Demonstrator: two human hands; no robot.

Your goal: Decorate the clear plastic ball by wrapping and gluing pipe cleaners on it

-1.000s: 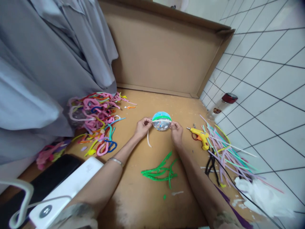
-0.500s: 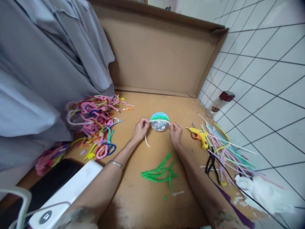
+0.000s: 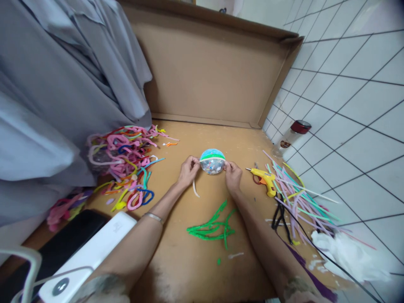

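In the head view, a small round ball (image 3: 213, 167) rests on the table between my hands. Blue and green bands cover its far half, and the near half looks clear with coloured specks. A cream pipe cleaner (image 3: 196, 188) runs across the ball beside the green band, its loose tail hanging down below my left hand (image 3: 190, 170). That hand pinches the strip at the ball's left edge. At the right edge, my right hand (image 3: 232, 174) has its fingers closed on the strip's other end, against the ball.
Green pipe cleaners (image 3: 211, 229) lie nearer me. A yellow glue gun (image 3: 265, 180) and a heap of pastel pipe cleaners (image 3: 296, 198) are right, beside a red-lidded jar (image 3: 292, 136). Left are tangled pink pipe cleaners (image 3: 118, 153) and a white power bank (image 3: 91, 256). Cardboard (image 3: 208, 67) stands behind.
The cream pipe cleaner has shifted slightly toward the green band and lies closer along it. Ball and both hands have moved a little to the right.
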